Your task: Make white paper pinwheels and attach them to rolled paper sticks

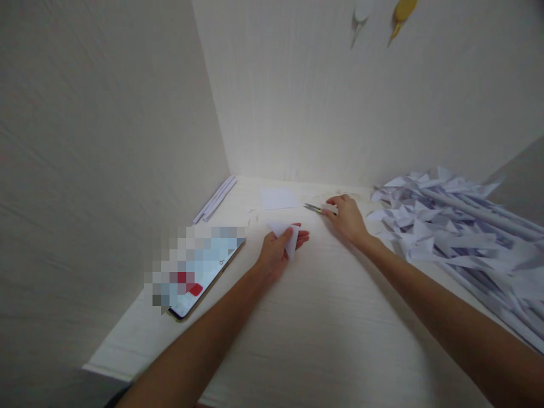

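Head view: one folded paper (292,242) is pinched in the left hand (275,249) over the table (335,328), thumb pressed on top, fingers extended. One pair of scissors (313,208) is touched at the handles by the right hand (346,216), fingers loosely curled; firm grip can't be told. Also seen: one flat sheet (278,198), two paper rolls (216,198), one phone (208,280), two wall hooks (399,17); paper heap (459,226) at right, too tangled to count.

Looked dim, palest along the far edge of the desk (331,317), darker toward the near edge. Fell into soft shadow below the right forearm (416,286). Came out blurred, blocky over the phone (208,280).
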`<state>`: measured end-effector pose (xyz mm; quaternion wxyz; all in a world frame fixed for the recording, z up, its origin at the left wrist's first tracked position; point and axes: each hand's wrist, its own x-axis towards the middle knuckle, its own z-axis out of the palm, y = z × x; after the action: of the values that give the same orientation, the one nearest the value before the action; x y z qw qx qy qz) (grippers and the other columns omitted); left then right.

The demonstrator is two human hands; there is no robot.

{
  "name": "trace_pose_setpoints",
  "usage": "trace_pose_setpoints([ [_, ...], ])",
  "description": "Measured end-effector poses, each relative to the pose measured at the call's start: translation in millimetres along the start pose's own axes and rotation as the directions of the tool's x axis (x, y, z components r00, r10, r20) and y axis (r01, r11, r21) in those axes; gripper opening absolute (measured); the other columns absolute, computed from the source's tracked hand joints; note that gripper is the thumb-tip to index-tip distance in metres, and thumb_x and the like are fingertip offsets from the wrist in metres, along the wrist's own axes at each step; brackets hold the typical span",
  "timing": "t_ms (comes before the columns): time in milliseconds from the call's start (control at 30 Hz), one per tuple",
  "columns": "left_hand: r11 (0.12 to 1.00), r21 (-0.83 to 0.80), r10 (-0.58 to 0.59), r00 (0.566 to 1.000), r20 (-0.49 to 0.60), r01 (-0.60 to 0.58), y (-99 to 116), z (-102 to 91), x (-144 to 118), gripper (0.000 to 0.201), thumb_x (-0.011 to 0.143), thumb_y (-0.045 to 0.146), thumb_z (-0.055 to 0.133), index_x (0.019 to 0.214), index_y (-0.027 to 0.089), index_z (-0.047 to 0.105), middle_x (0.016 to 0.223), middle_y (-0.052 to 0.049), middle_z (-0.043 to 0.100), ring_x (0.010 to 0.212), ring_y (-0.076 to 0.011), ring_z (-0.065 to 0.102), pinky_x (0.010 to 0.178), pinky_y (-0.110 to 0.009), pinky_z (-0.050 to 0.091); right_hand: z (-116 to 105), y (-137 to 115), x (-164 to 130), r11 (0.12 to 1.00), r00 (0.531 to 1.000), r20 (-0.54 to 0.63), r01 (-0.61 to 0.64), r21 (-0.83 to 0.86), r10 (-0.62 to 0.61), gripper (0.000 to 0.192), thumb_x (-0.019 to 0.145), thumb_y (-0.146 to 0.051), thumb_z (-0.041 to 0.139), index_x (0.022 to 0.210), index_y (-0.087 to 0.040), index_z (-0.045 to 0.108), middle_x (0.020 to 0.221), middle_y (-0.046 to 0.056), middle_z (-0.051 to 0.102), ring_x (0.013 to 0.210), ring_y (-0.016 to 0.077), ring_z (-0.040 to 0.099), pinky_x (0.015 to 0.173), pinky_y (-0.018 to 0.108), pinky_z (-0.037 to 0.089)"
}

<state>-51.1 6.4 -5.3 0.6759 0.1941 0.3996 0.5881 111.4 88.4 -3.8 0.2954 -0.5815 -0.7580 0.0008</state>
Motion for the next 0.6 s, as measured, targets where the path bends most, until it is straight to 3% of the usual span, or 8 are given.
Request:
trace_pose_setpoints([
  [133, 0.998, 0.055, 0.016, 0.999, 0.03, -0.017, -0.7, -0.9, -0.5, 0.009, 0.076, 0.008, 0.055, 0.073, 0.009, 0.063, 0.062, -0.004, 0.066, 0.05, -0.0061, 0.056, 0.051, -0.017, 0.044, 8.0, 10.7, 16.6, 0.97, 0.99, 0.128, -0.022, -0.242, 0.055, 0.033, 0.081, -0.03, 0.049, 0.106, -0.01, 0.057, 0.11, 0.019, 0.055, 0.102, 0.0313, 0.048, 0.078, 0.04, 0.04],
  [300, 0.996, 0.069, 0.055, 0.998, -0.009, -0.055, -1.9, 0.1, -0.3, 0.004, 0.066, 0.008, 0.063, 0.064, 0.009, 0.06, 0.053, -0.002, 0.062, 0.044, -0.0044, 0.049, 0.045, -0.017, 0.039, 14.9, 13.0, 21.8, 0.972, 0.986, 0.158, -0.021, -0.235, 0.06, 0.028, 0.084, -0.032, 0.046, 0.097, -0.011, 0.06, 0.104, 0.016, 0.058, 0.098, 0.029, 0.052, 0.077, 0.038, 0.04],
  [467, 0.992, 0.083, 0.088, 0.995, 0.047, -0.091, -2.7, -2.6, -0.8, 0.011, 0.06, 0.016, 0.069, 0.062, 0.01, 0.06, 0.052, 0.0, 0.061, 0.044, -0.0049, 0.048, 0.047, -0.019, 0.039, 22.7, 19.5, 23.9, 0.976, 0.984, 0.167, 0.099, -0.196, -0.067, 0.026, 0.084, -0.033, 0.045, 0.087, -0.012, 0.061, 0.094, 0.014, 0.06, 0.091, 0.026, 0.053, 0.074, 0.035, 0.04],
  [600, 0.991, 0.097, 0.081, 0.995, 0.065, -0.087, -3.6, -3.6, -0.5, 0.015, 0.06, 0.022, 0.07, 0.062, 0.01, 0.06, 0.053, 0.0, 0.06, 0.045, -0.005, 0.048, 0.048, -0.019, 0.039, 26.8, 19.9, 25.1, 0.956, 0.979, 0.187, 0.124, -0.265, -0.076, 0.024, 0.086, -0.026, 0.042, 0.089, -0.009, 0.059, 0.094, 0.016, 0.059, 0.09, 0.0249, 0.052, 0.074, 0.034, 0.041],
])
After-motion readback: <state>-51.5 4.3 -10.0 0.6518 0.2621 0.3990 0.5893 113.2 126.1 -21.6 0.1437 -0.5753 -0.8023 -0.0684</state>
